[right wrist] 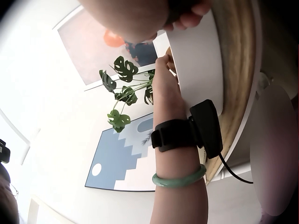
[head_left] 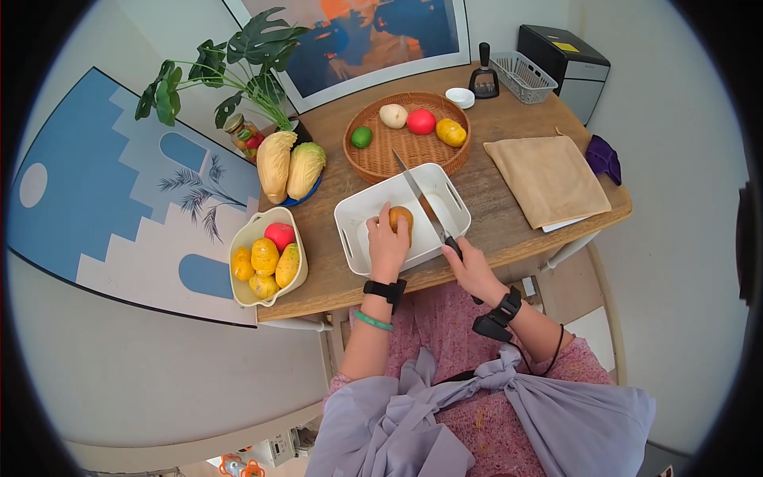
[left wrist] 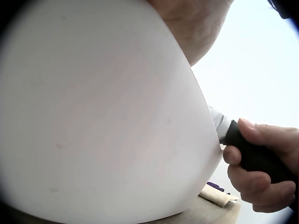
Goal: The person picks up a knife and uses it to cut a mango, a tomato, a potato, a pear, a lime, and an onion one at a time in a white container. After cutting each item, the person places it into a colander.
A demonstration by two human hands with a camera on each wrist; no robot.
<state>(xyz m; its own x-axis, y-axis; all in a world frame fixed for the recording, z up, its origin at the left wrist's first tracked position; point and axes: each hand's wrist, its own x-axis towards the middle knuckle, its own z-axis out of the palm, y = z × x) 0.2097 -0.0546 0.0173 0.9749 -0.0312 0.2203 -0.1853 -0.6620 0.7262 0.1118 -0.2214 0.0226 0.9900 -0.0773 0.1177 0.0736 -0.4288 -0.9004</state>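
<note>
A white plastic basin with side handle slots stands at the table's front edge. Inside it my left hand holds a round brown fruit or vegetable, its exact kind unclear, with fingers and thumb around it. The kitchen knife is in my right hand, fingers wrapped about the black handle. Its long blade slants across the basin, to the right of the brown piece, tip toward the wicker tray. In the left wrist view the basin's outer wall hides most of the work, while the knife handle shows at right.
Behind the basin, a wicker tray bears several fruits and vegetables. To the left stand a cream basket of yellow and red produce and two cabbages. A beige cloth lies right; a peeler-like black tool stands behind.
</note>
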